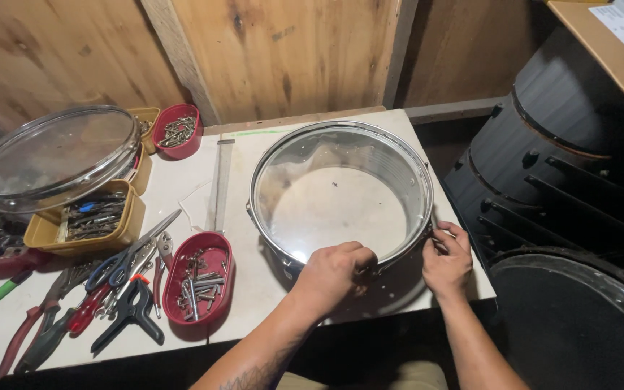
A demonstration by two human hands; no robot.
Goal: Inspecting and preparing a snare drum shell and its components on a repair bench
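Head view: drum shell point(341, 191) sits on the bench point(254, 318), near its front edge. Left hand point(335, 273) curls over the rim; right hand point(447, 258) pinches a side lug. Shell looks stiff, light, slick; grip it by the rim.

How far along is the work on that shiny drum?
Already in place: a clear drumhead and metal hoop sit on the chrome drum shell. In hand: the left hand grips the near rim and the right hand works at the right edge, seemingly on a fitting there. Left: hard to tell; a red tray of screws and a second clear drumhead wait on the workbench.
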